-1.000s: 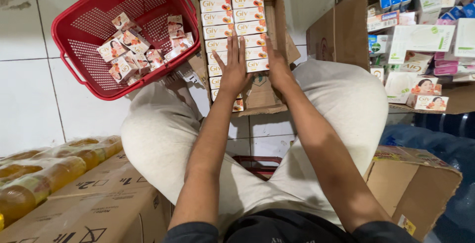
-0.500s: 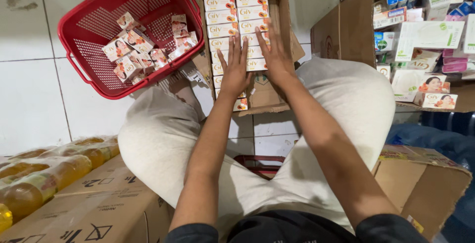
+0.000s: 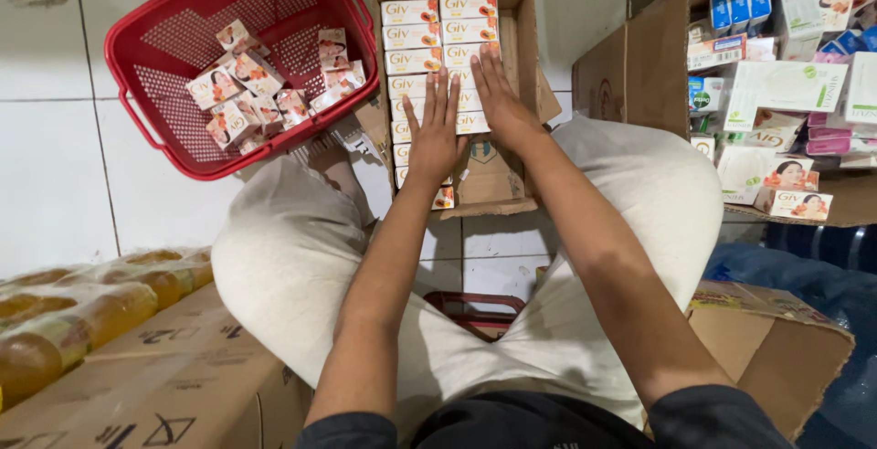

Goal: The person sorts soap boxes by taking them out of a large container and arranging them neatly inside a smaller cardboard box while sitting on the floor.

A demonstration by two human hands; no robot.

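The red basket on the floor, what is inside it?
The red basket holds a loose heap of small cartons with orange and white printing, lying at all angles. Bare mesh shows around them. Whether more cartons lie under the heap cannot be seen.

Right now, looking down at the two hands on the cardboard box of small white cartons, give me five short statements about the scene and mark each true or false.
1. Both hands, left hand and right hand, lie flat on the rows of small white cartons. True.
2. The open brown cardboard box holding those cartons is round. False: it is rectangular.
3. The red plastic basket is empty. False: it holds several small boxes.
4. The red plastic basket sits to the left of the open brown cardboard box. True.
5. The right hand grips a bottle. False: its fingers are spread open on the cartons.
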